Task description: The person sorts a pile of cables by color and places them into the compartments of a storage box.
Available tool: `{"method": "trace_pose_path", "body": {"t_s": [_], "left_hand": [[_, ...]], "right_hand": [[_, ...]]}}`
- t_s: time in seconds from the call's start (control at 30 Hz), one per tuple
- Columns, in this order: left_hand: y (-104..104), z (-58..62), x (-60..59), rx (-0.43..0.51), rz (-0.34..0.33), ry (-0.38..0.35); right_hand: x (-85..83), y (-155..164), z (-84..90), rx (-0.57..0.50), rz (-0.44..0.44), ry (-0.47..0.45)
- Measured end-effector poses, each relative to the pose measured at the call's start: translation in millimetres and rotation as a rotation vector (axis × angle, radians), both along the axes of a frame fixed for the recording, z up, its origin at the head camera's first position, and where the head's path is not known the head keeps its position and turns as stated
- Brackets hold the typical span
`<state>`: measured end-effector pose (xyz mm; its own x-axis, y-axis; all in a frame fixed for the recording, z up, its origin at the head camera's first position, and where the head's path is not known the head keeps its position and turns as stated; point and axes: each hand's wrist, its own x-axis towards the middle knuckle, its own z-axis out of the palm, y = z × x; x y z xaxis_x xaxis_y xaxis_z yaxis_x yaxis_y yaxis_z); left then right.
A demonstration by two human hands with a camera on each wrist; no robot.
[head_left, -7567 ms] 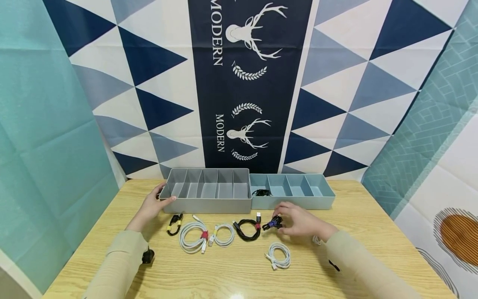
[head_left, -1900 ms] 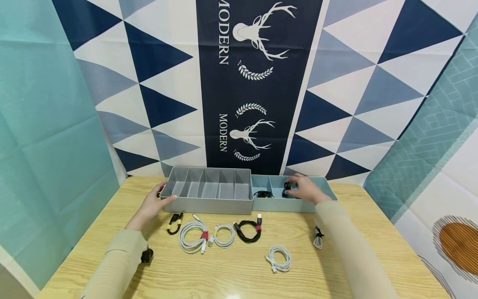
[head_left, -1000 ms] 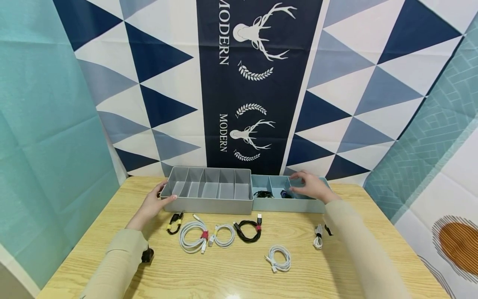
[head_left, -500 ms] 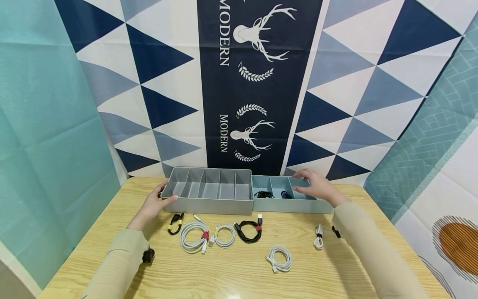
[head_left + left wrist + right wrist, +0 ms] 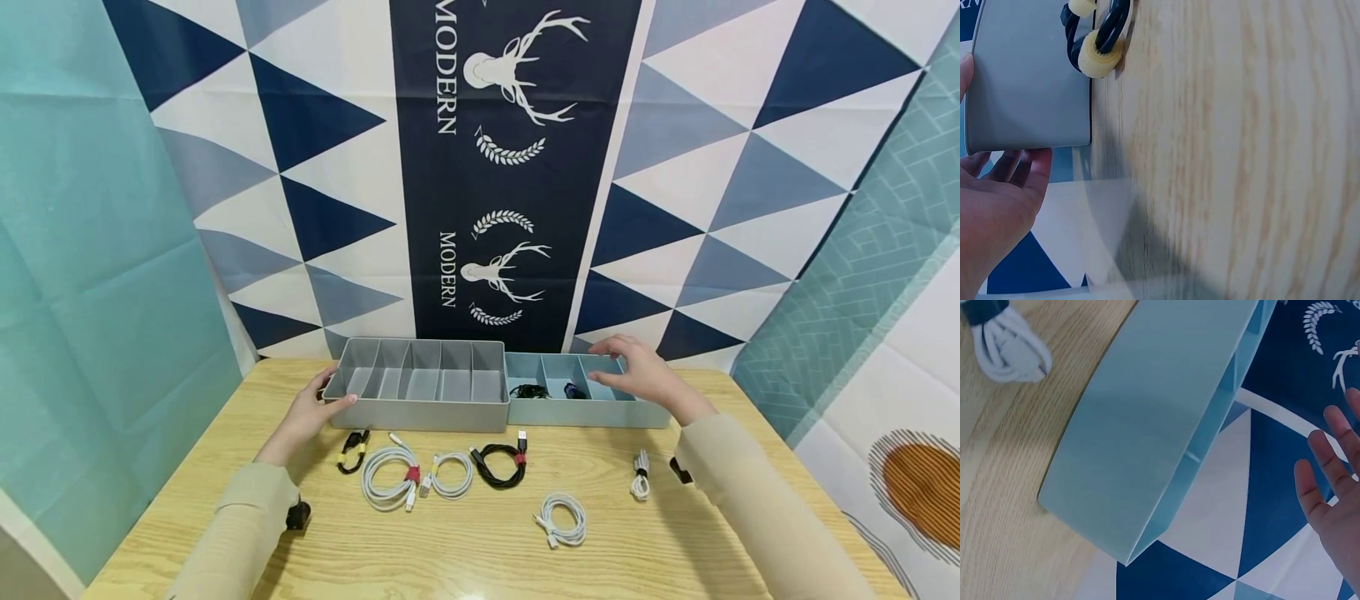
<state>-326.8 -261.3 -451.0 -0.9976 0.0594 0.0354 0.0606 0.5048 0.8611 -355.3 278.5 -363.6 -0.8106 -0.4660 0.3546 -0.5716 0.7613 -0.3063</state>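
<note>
My left hand holds the left end of the grey divided storage box, thumb on its front and fingers against its end wall, as the left wrist view also shows. Above the right part of the light-blue divided box hovers my right hand, fingers apart and nothing in them. The blue box's leftmost compartment contains a black cable. In the compartment beside it lies a bundled dark cable with a blue-purple tie. The right hand hides part of the blue box's right side.
Along the table front lie a black cable with yellow ties, a white coil with red tie, a smaller white coil, a black coil with red tie, another white coil and a white bundle with black tie.
My right hand carried the blue-tied dark cable from the table into the blue box's second compartment, let it go, and drew back slightly right. The left hand stayed on the grey box.
</note>
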Motion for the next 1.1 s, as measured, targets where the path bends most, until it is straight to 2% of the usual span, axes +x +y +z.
{"method": "trace_pose_path", "body": {"t_s": [0.63, 1.1], "left_hand": [[0, -0.9, -1.0, 0.006, 0.010, -0.018], [0, -1.8, -0.8, 0.018, 0.014, -0.017]], "right_hand": [[31.0, -13, 11.3, -0.055, -0.010, 0.062], [54.9, -36, 16.7, -0.119, -0.039, 0.084]]}}
